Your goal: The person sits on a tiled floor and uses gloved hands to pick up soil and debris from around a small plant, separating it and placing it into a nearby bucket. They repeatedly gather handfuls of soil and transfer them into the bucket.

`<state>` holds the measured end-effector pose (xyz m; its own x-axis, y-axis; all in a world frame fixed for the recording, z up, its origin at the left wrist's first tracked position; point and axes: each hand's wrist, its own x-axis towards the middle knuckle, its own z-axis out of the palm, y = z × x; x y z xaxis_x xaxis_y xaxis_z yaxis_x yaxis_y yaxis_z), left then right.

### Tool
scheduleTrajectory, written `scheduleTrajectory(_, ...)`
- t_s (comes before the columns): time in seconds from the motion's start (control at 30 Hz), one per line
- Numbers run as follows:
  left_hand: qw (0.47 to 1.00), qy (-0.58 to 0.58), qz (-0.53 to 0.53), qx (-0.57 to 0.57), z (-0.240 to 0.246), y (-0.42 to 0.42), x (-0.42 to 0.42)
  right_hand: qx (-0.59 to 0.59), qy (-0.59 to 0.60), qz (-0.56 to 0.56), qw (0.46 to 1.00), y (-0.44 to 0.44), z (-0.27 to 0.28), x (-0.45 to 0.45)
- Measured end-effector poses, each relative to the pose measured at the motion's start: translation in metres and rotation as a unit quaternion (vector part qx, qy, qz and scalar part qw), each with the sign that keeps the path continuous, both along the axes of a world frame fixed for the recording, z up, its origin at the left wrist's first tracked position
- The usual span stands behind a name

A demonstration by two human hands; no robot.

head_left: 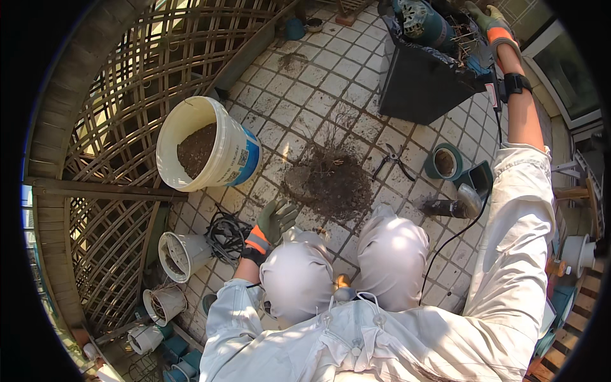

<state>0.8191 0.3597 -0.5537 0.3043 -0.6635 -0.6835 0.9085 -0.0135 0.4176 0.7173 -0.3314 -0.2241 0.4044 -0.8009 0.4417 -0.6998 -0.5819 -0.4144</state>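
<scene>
My left hand (278,219), in a green work glove with an orange cuff, is beside my left knee with nothing in it and its fingers a little apart. A heap of dark soil with roots (334,184) lies on the tiles just beyond it. My right arm stretches to the far right, where my gloved right hand (489,24) is at the far side of a black bin (420,81). Dry stems (465,40) and a green plastic pot (425,26) sit in the bin's lined top. Whether my right fingers grip anything is unclear.
A white bucket (210,143) holding soil lies tilted on the left by a wooden lattice (124,119). Pruning shears (394,162) lie right of the heap, near a green pot (444,162) and a metal-and-black tool (453,205). Coiled black tubing (226,236) and a white pot (184,255) are left.
</scene>
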Motion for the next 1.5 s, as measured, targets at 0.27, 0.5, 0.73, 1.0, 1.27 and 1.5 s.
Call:
scheduleTrajectory(0.27,0.988,-0.13,-0.065,0.057,-0.129,0.032,0.006,0.099,-0.03,0.409,0.907,0.274,-0.114,-0.014)
scheduleTrajectory(0.5,0.997,-0.036,-0.01,0.073,-0.172,-0.033,0.043,0.457,0.316,0.341,0.758,0.388,-0.387,-0.018)
scheduleTrajectory(0.73,0.99,-0.081,0.017,0.111,-0.174,-0.097,0.065,0.761,0.013,0.143,0.632,0.423,-0.49,0.065)
scheduleTrajectory(1.0,0.977,-0.138,0.095,0.133,-0.142,-0.101,0.034,0.743,-0.014,0.14,0.655,0.413,-0.431,0.059)
scheduleTrajectory(1.27,0.984,-0.092,0.01,-0.152,-0.089,-0.135,0.038,0.674,0.01,0.269,0.688,0.374,-0.356,0.03)
scheduleTrajectory(1.5,0.979,-0.031,-0.038,-0.199,-0.076,-0.154,0.055,0.691,0.032,0.294,0.659,0.344,-0.327,0.022)
